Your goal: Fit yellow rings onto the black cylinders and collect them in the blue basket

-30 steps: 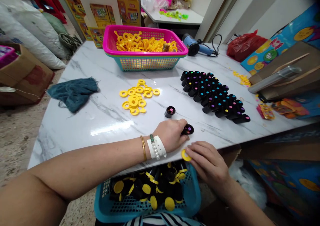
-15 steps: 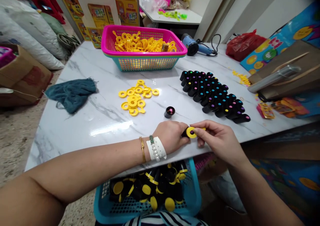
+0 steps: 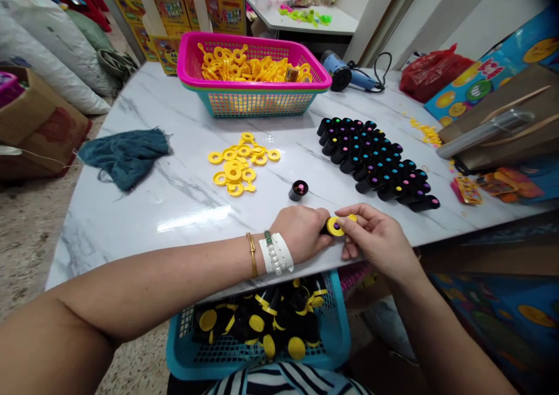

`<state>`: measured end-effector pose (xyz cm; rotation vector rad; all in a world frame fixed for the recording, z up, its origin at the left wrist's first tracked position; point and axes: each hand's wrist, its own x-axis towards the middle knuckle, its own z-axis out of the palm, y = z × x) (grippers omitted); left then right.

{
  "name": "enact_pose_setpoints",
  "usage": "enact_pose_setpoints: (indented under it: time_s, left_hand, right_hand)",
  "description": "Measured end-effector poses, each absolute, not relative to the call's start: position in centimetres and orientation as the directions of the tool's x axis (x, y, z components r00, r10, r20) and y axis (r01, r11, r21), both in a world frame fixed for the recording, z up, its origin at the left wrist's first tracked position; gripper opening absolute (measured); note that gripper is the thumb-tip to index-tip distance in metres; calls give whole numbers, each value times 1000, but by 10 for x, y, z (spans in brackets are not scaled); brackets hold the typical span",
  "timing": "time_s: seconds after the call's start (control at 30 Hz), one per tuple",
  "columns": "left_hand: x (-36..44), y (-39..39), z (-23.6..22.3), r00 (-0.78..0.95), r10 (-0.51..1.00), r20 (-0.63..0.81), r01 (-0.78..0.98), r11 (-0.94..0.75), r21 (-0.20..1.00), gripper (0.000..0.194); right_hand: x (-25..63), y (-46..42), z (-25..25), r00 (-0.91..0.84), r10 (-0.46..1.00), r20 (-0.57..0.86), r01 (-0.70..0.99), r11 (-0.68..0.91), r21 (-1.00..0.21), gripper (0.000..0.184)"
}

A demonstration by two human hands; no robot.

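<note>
Yellow ring (image 3: 335, 226) now raised, pinched by right hand (image 3: 378, 237) onto black cylinder (image 3: 325, 228) in clenched left hand (image 3: 301, 233)

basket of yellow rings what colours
The basket has a hot pink rim and teal mesh sides, best seen in the head view.

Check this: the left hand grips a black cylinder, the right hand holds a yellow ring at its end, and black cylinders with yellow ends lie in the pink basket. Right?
No: the head view shows those cylinders in the blue basket below the table edge, not in the pink basket.
</note>
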<state>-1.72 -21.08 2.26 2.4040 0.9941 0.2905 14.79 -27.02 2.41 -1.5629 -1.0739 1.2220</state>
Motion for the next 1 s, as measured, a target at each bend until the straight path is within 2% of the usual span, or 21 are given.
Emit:
enact_pose_setpoints:
  time_s: [0.1, 0.17, 0.23, 0.4, 0.5, 0.57, 0.63, 0.7, 1.0]
  left_hand:
    - [-20, -211, 27, 724, 689, -32, 503, -497, 707, 28]
    - [-20, -209, 29, 751, 652, -108, 412, -334, 847, 35]
    - [-20, -205, 31, 778, 600, -188, 353, -170, 920, 39]
    - [-12, -198, 34, 776, 513, -367, 355, 126, 926, 31]
    - [-11, -202, 32, 748, 503, -432, 341, 267, 902, 35]
    - [-12, -205, 28, 752, 513, -414, 320, 265, 910, 32]
    - [-14, -208, 23, 776, 526, -349, 298, 184, 937, 23]
    - [-16, -210, 19, 788, 542, -291, 283, 99, 954, 26]
    - [-13, -211, 19, 771, 583, -255, 314, 1, 950, 21]
  right_hand:
    - [148, -271, 24, 86, 944, -320, 93, -327, -940, 35]
    - [147, -273, 23, 78, 940, -331, 72, -336, -939, 36]
    - [146, -275, 21, 93, 947, -307, 59, -313, -948, 34]
    - [150, -275, 18, 96, 961, -260, 50, -265, -963, 26]
    - [154, -274, 16, 42, 958, -284, -1, -284, -959, 26]
    - [155, -274, 15, 43, 957, -286, -60, -283, -957, 27]
    - [155, -274, 12, 83, 961, -263, -115, -253, -961, 27]
    - [153, -276, 10, 136, 962, -237, -134, -219, -967, 26]
    - [146, -280, 12, 262, 947, -186, -18, -188, -982, 27]
